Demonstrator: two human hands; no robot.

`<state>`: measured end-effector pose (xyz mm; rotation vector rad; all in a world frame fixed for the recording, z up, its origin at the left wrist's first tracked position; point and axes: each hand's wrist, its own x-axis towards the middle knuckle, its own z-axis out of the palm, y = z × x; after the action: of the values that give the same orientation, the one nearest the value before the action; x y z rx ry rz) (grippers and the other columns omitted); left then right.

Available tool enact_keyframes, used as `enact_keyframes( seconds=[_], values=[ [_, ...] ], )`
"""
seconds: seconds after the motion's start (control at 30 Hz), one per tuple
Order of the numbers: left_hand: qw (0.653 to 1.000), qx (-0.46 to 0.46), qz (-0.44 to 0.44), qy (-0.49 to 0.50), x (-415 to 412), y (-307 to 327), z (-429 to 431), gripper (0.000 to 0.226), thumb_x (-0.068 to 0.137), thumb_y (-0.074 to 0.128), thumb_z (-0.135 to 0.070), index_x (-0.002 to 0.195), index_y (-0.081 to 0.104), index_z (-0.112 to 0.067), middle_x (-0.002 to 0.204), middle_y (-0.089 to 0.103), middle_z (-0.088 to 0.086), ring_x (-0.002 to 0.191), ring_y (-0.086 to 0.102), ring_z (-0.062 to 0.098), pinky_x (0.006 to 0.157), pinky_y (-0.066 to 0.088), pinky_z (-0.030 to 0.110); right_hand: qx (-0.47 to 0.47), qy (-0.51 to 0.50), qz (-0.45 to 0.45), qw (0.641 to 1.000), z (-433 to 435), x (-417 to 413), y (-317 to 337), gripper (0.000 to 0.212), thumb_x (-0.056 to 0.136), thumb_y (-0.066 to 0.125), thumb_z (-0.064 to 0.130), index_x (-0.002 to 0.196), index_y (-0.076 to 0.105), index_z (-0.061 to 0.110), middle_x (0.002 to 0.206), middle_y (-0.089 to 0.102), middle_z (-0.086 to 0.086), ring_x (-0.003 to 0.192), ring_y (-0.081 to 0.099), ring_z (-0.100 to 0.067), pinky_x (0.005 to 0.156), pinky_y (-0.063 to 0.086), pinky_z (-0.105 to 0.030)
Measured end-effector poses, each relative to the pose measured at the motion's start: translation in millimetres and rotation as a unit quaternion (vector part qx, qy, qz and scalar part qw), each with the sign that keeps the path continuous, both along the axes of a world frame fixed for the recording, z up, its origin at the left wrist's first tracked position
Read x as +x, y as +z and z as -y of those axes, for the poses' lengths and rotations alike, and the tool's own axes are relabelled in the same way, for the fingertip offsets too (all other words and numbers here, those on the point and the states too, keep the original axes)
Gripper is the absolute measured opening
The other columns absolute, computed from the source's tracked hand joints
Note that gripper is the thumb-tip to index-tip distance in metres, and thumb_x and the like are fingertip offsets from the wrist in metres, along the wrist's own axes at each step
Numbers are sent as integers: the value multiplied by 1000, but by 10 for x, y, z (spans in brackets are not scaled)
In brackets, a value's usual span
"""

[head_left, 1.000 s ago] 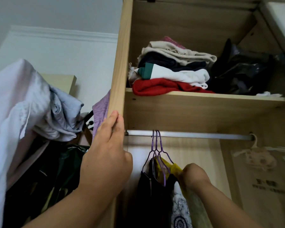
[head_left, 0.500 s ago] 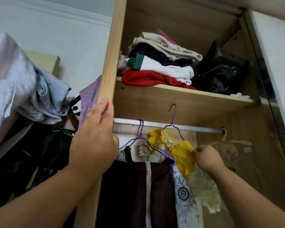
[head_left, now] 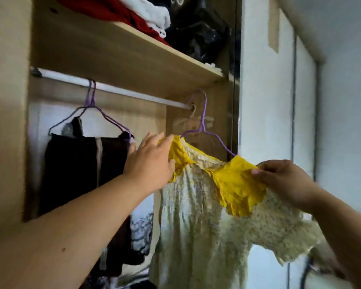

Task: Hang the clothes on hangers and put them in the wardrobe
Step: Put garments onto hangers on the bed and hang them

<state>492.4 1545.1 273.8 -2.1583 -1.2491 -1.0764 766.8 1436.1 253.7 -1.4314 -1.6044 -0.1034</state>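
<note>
a pale flowered dress (head_left: pixel 196 226) with a yellow collar (head_left: pixel 233 184) sits on a purple hanger (head_left: pixel 203 122) by the right end of the wardrobe (head_left: pixel 10 122) rail (head_left: pixel 121 91); whether the hook is over the rail is unclear. the left hand (head_left: pixel 152 161) lies straight-fingered against the collar's left side, and the right hand (head_left: pixel 279 180) pinches its right side. folded clothes (head_left: pixel 133 13) and a black bag (head_left: pixel 198 28) rest on the wooden shelf (head_left: pixel 121 59) above. a white wall (head_left: pixel 265 101) stands to the right.

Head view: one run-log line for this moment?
left hand touches yellow collar; right hand pinches yellow collar; purple hanger hook at rail end
</note>
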Motion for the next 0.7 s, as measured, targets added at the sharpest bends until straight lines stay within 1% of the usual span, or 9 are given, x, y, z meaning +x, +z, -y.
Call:
enact_keyframes(
  seconds=[0.1,0.13,0.2,0.27,0.33,0.4,0.53,0.6,0.7],
  values=[
    [993,-39,32,-108,270,-288,-61,55,90,50,-31,143,36,-27,148,37,1,135,35,23,108,32,47,-55,-29,-22,998,503,58,-357,15,84,65,35,71,71,27,59,63,10,55,52,4,54,39,-11],
    [989,-50,48,-134,336,-428,-60,49,90,49,-29,138,42,-27,143,44,2,130,41,25,104,35,44,-74,-35,-41,996,679,44,-496,15,80,67,38,74,72,26,62,64,6,60,55,-1,59,41,-17],
    [981,-83,55,-166,421,-734,-38,33,92,46,-27,125,52,-24,125,58,8,115,53,32,92,43,40,-98,-52,-104,988,1020,-6,-779,28,72,67,43,79,72,17,67,63,-5,66,54,-13,65,41,-29],
    [967,-125,32,-221,476,-1093,14,22,94,45,-28,111,55,-18,106,66,16,100,59,38,80,47,41,-111,-109,-141,978,1355,-102,-1095,22,75,69,36,75,71,14,63,58,-1,65,51,-12,62,39,-29],
    [946,-169,3,-276,507,-1471,88,16,95,45,-30,99,54,-17,97,67,15,94,61,37,77,47,40,-138,-184,-147,962,1681,-229,-1414,16,83,69,22,72,69,10,63,56,0,65,49,-12,64,38,-31],
    [924,-205,-11,-323,503,-1876,237,16,95,46,-31,91,55,-18,93,67,11,92,61,34,80,45,39,-153,-277,-152,936,2029,-460,-1745,18,85,67,19,69,68,11,65,58,-2,65,50,-12,64,40,-30],
    [838,-327,36,-435,337,-2608,680,14,94,53,-14,83,58,-8,76,59,13,77,58,31,64,39,29,-195,-407,-135,882,2626,-1193,-2387,23,87,65,22,64,61,18,61,55,2,63,49,-13,61,38,-33],
    [833,-329,27,-444,217,-2909,884,13,93,54,-17,85,62,-9,82,63,14,82,60,33,67,37,32,-206,-463,-151,849,2881,-1597,-2698,23,88,62,24,66,59,19,63,56,3,64,49,-15,59,37,-32],
    [851,-283,-30,-442,72,-3221,1218,16,93,54,-26,102,67,-21,102,68,9,99,61,32,76,29,33,-215,-526,-190,801,3289,-2152,-3144,17,88,60,25,77,62,13,70,62,-4,67,53,-19,61,41,-32]
  ],
)
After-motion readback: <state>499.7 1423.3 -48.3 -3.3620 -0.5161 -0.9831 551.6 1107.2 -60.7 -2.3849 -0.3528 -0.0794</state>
